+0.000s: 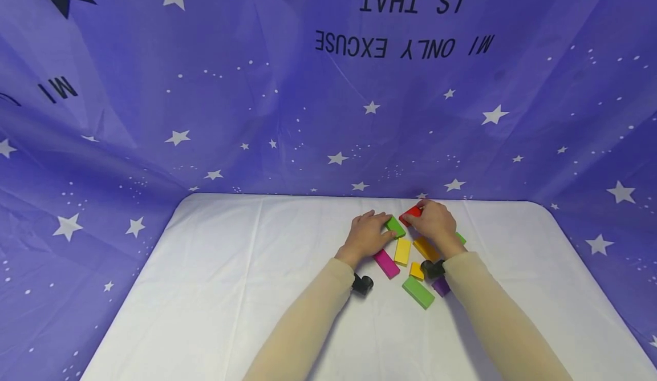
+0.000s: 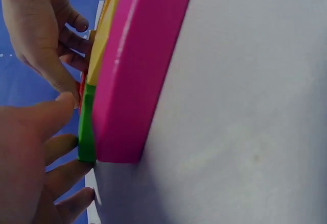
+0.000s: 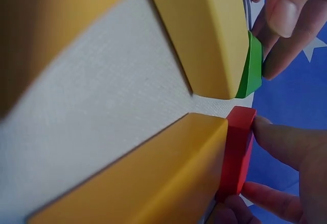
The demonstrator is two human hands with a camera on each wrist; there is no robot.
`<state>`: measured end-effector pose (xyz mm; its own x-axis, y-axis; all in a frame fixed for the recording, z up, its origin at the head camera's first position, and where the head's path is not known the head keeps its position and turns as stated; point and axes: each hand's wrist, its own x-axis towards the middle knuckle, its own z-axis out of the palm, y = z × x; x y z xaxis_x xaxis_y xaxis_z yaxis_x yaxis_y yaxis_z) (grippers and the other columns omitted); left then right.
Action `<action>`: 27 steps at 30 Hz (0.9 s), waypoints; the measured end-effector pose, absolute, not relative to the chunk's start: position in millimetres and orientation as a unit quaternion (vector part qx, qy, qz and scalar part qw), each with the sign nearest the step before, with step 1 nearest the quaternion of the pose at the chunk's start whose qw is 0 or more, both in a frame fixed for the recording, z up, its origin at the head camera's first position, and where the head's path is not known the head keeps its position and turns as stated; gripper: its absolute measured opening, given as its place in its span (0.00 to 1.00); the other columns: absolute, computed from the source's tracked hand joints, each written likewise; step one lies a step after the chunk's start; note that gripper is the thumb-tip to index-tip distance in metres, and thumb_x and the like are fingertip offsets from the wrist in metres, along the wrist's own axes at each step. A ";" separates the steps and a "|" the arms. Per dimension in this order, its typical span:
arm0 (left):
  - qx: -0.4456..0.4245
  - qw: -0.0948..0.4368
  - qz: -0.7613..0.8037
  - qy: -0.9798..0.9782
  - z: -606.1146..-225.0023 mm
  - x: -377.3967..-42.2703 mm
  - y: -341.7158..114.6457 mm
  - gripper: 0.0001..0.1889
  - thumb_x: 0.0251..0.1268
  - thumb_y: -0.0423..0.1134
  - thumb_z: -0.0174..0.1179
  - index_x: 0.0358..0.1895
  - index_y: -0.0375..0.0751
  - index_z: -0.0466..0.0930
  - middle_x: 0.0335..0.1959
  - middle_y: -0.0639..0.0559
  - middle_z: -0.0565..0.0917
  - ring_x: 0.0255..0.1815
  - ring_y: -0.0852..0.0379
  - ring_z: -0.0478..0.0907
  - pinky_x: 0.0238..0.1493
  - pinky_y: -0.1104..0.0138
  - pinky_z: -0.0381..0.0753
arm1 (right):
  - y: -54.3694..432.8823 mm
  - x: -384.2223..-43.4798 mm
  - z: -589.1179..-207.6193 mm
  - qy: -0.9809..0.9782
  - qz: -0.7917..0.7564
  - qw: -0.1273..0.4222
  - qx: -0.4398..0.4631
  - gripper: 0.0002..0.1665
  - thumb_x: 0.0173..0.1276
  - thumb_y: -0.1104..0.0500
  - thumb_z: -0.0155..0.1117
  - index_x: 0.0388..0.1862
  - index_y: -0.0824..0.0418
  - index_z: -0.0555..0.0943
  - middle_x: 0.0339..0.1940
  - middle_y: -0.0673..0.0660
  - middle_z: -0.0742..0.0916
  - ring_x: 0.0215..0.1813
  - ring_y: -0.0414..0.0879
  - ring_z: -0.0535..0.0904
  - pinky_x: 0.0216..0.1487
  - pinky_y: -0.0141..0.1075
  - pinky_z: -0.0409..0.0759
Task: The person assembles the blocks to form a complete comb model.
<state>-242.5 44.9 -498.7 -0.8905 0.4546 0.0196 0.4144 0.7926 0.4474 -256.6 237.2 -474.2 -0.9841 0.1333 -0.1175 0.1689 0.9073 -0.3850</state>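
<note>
My left hand (image 1: 365, 235) is at a green block (image 1: 395, 227), its index finger at the far end and its thumb along the near side. In the left wrist view that green block (image 2: 87, 127) lies at the fingertips, partly behind a magenta block (image 2: 138, 71). To the right, my right hand (image 1: 435, 221) grips a red block (image 1: 410, 215) between thumb and fingers. The right wrist view has the red block (image 3: 237, 150) standing close to the end of an orange block (image 3: 153, 178), with the thumb on its far side.
Nearer on the white table (image 1: 185, 312) lie a yellow block (image 1: 402, 251), a smaller yellow-orange block (image 1: 417, 271), a green block (image 1: 418, 292) and a purple block (image 1: 441, 286). Another green block (image 1: 461, 238) shows beside the right wrist. A starry purple cloth (image 1: 287, 113) hangs behind.
</note>
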 end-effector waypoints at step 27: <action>0.202 0.024 0.102 0.974 -486.6 -236.0 41.9 0.28 0.71 0.56 0.60 0.71 0.53 0.74 0.72 0.57 0.73 0.74 0.52 0.66 0.70 0.55 0.68 | 238.5 -260.4 -483.9 0.965 -0.238 0.042 0.104 0.39 0.63 0.40 0.70 0.61 0.67 0.77 0.49 0.68 0.85 0.44 0.60 0.79 0.44 0.49 0.81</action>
